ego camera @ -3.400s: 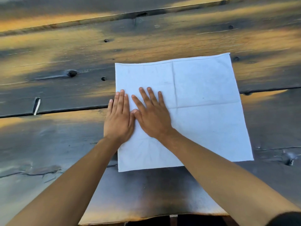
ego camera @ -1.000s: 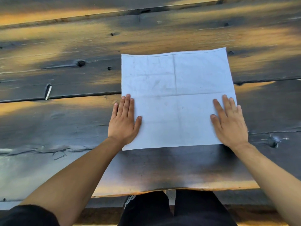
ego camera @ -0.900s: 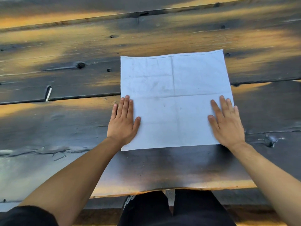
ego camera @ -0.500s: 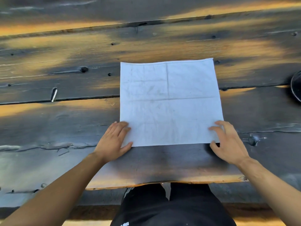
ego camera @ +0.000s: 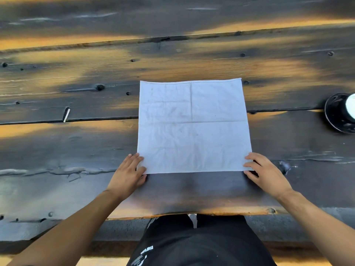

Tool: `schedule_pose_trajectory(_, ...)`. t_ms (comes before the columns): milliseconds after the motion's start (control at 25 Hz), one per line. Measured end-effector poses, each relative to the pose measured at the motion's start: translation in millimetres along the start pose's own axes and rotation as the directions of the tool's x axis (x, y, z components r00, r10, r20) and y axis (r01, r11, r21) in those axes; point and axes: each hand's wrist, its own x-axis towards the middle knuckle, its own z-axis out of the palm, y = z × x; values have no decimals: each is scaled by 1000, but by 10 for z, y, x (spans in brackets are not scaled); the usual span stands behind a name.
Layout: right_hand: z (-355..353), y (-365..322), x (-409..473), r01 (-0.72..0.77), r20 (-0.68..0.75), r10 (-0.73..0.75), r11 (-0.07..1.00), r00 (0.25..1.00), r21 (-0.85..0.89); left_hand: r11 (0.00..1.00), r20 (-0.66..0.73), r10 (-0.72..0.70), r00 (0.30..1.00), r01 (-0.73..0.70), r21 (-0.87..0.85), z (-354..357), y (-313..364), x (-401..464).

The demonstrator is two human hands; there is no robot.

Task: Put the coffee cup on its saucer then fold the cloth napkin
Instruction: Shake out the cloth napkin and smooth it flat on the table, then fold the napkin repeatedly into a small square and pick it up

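— Where does your napkin sit?

— Your white cloth napkin [ego camera: 193, 125] lies spread flat and unfolded on the dark wooden tabletop [ego camera: 76, 150], straight in front of you, its near edge running between your two hands. Crease lines cross it both ways.

— And the cup?

— Well apart from the napkin, at the right border of the view: the white coffee cup [ego camera: 350, 109] stands on its black saucer [ego camera: 334, 114], both cut off by the frame.

— Anything in the way?

— Between the napkin and the saucer there is only bare plank with knots and a seam. A small pale sliver [ego camera: 66, 115] is stuck in the seam, off to the left.

— My hands?

— Your left hand [ego camera: 128, 174] is at the napkin's near left corner, fingers bent, thumb and fingertips pinching the corner. Your right hand [ego camera: 266, 172] mirrors it at the near right corner, fingertips closed on the hem. Both forearms reach in from below, over your black-clad lap [ego camera: 199, 242].
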Motion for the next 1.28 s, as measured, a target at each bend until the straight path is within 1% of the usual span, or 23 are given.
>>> schedule_pose_trajectory(160,-73,48,34,90,-22,-91,995,996,-45,999,-28,-15,999,16,30,-23,36,18)
schedule_pose_trajectory(240,-112,29,51,94,-12,-94,994,995,-55,999,-16,-28,999,29,16,-54,53,40)
schedule_pose_trajectory(320,-148,-6,45,35,13,-35,999,999,-7,996,-29,-70,997,69,-48,-122,99,80)
schedule_pose_trajectory(440,-281,-162,-3,-147,41,142,976,989,164,956,-51,-233,971,219,-196,-326,157,126)
schedule_pose_trajectory(520,-421,-315,-6,-268,72,258,918,963,293,891,-33,-363,931,336,-304,-449,127,125)
schedule_pose_trajectory(640,-577,-457,2,-317,38,334,846,942,429,757,34,-493,869,448,-477,-651,75,91)
schedule_pose_trajectory(680,-620,-482,4,-337,24,367,824,930,455,725,30,-520,854,460,-512,-725,84,85)
schedule_pose_trajectory(800,-707,-567,8,-406,-31,500,735,865,544,682,-34,-580,814,462,-567,-922,172,40)
schedule_pose_trajectory(880,-752,-623,12,-411,-65,562,675,825,612,633,-51,-642,765,491,-598,-1020,187,-3)
schedule_pose_trajectory(960,-820,-651,4,-414,-70,593,637,802,651,570,-33,-696,718,523,-634,-1108,193,-44)
schedule_pose_trajectory(1000,-852,-655,-1,-420,-62,602,624,796,660,544,-16,-706,708,527,-653,-1148,202,-44)
schedule_pose_trajectory(1120,-882,-642,-7,-445,-39,634,584,772,679,482,67,-692,719,530,-698,-1219,201,23)
schedule_pose_trajectory(1280,-884,-570,69,-460,-44,689,528,723,714,321,242,-603,760,509,-799,-1270,110,198)
